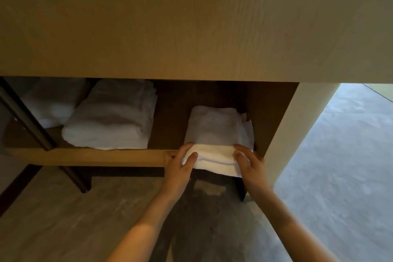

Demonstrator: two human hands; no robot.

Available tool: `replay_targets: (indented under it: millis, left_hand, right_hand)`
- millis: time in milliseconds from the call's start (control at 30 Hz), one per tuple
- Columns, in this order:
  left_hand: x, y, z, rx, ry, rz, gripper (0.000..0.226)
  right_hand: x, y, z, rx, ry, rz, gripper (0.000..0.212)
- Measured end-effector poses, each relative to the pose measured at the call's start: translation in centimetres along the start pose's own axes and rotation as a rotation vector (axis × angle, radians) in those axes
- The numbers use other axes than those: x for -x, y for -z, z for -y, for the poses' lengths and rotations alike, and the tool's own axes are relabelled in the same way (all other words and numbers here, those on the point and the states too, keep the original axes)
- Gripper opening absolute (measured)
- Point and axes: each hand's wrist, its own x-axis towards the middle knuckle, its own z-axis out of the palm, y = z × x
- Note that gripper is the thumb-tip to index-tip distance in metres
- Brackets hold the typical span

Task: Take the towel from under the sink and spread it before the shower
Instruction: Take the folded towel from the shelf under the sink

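Folded white terry towel (pixel 214 155) was found at right end of open wooden shelf (pixel 95 156) under vanity, front fold overhanging shelf lip. Left front corner was gripped by curled fingers of left hand (pixel 180 164), and right front edge was clasped by right hand (pixel 248 164). Towel was judged soft, light and floppy, best supported underneath at both ends. Thicker stack of folded white towels (pixel 110 121) was held on same shelf, to left.

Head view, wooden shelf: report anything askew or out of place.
The folded white towel at right juts over the front edge of the light wooden shelf, gripped by the left hand and right hand; its layers fan unevenly at the rear right. The thicker white towel stack beside it sits squarely. Nothing spilled or damaged.
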Motion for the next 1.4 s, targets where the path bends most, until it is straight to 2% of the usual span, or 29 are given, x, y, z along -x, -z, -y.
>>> replay_targets:
  millis: [200, 333, 500, 600, 733, 933, 1100, 1267, 1400]
  left_hand:
    - [-0.3, -1.0, 0.7, 0.044, -0.009, -0.091, 0.022]
    - [0.3, -1.3, 1.1, 0.043, -0.023, -0.093, 0.025]
    - [2.2, -1.7, 2.1, 0.105, -0.014, -0.047, 0.025]
    - [3.7, -1.3, 2.9, 0.126, -0.07, 0.013, 0.03]
    - [4.9, -0.8, 3.6, 0.174, -0.076, 0.092, 0.034]
    - [4.0, -0.2, 4.0, 0.091, -0.025, 0.231, 0.038]
    - [2.0, 0.3, 2.8, 0.111, 0.022, 0.409, 0.045]
    - [0.2, -0.5, 1.4, 0.044, -0.006, 0.38, 0.03]
    - [-1.1, -0.2, 1.3, 0.031, 0.003, 0.379, 0.046]
  right_hand:
    - [0.0, -0.2, -0.9, -0.072, 0.015, -0.036, 0.015]
    - [0.5, 0.5, -1.2, -0.055, 0.015, -0.043, 0.016]
    - [2.2, 1.9, -2.3, -0.046, 0.016, -0.035, 0.017]
    - [3.8, 2.3, -3.0, -0.054, 0.032, -0.029, 0.019]
    - [5.0, 2.8, -3.3, -0.18, 0.008, 0.031, 0.021]
    - [4.9, 4.4, -3.4, -0.247, -0.099, 0.177, 0.025]
    - [3.7, 5.2, -3.2, -0.306, -0.15, 0.357, 0.048]
    - [1.8, 5.5, -2.8, -0.231, -0.162, 0.489, 0.066]
    - [0.3, 5.3, -2.5, -0.202, -0.118, 0.457, 0.054]
